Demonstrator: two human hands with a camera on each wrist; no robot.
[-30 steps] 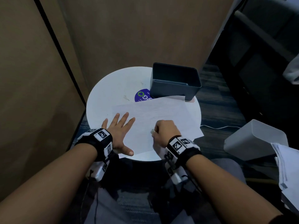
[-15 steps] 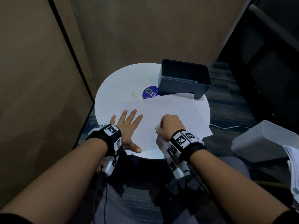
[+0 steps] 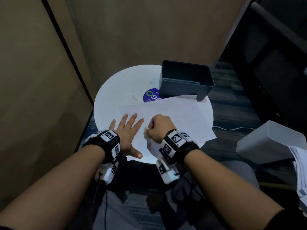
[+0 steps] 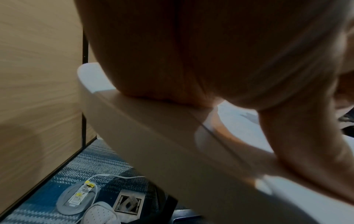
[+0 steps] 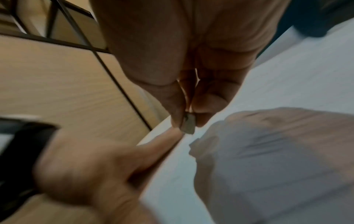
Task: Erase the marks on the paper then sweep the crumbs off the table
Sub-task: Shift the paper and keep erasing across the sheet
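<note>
Paper (image 3: 179, 117) lies on the round white surface (image 3: 116, 90), pinned at its near left by the flat, spread left hand (image 3: 127, 135). Beside it the right hand (image 3: 158, 127) pinches an eraser (image 5: 188, 125) on the sheet. Beyond stands a grey bin (image 3: 186, 80).

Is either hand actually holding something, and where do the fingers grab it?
The right hand pinches a small eraser by its upper end, lower end toward the paper. The left hand holds nothing; it presses flat on the paper.
</note>
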